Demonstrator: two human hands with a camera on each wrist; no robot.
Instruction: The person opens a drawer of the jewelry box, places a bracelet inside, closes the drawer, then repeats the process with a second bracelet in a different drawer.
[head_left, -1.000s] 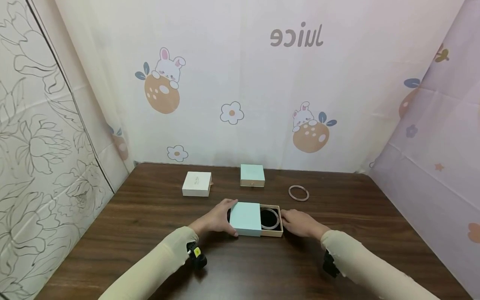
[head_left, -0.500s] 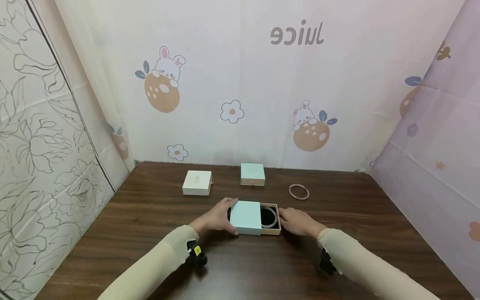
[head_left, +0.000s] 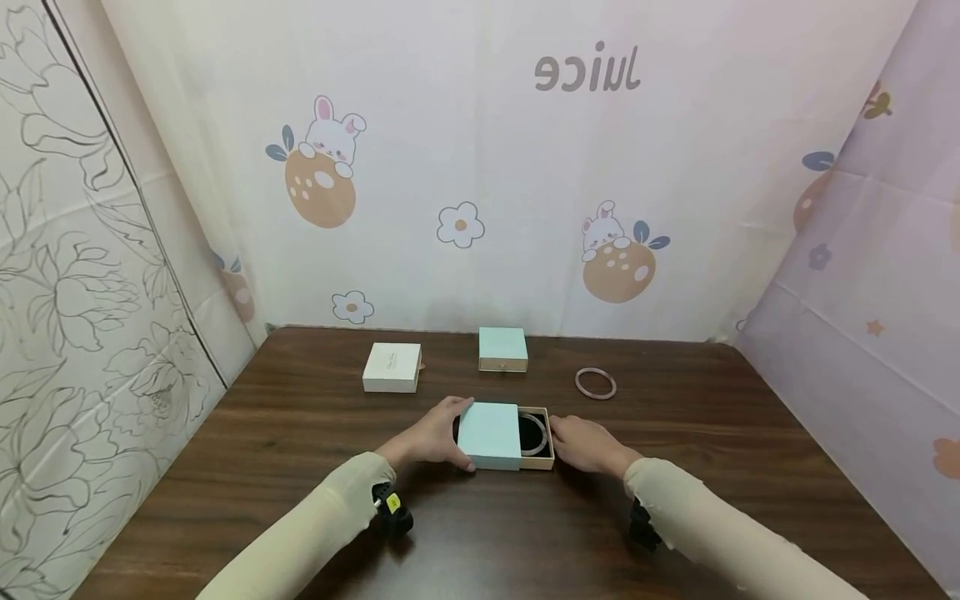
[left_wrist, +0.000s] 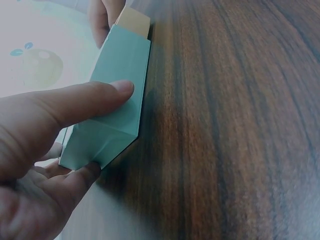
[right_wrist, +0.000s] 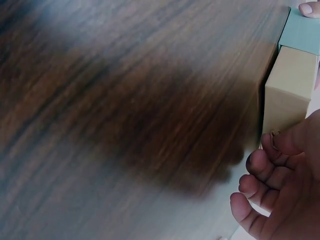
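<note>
A pale green drawer-style gift box (head_left: 488, 433) lies on the table, its cream drawer (head_left: 550, 454) partly out to the right. Inside, on black lining, sits a pale bangle (head_left: 537, 442), its left part hidden under the sleeve. My left hand (head_left: 435, 433) grips the sleeve's left end, thumb on the near side; in the left wrist view the thumb (left_wrist: 95, 102) lies along the green wall. At the drawer's right end is my right hand (head_left: 588, 443). The right wrist view shows its thumb and forefinger pinching the small pull loop (right_wrist: 274, 140) on the drawer front.
Behind, a closed white box (head_left: 392, 367) and a second green box (head_left: 503, 350) stand on the dark wooden table (head_left: 300, 467). Another pale bangle (head_left: 596, 383) lies at the back right. Printed curtains (head_left: 510, 167) enclose the back and sides.
The drawer has slid left, further into the green sleeve, and my right hand has moved left with it. My left hand has kept its grip on the sleeve.
</note>
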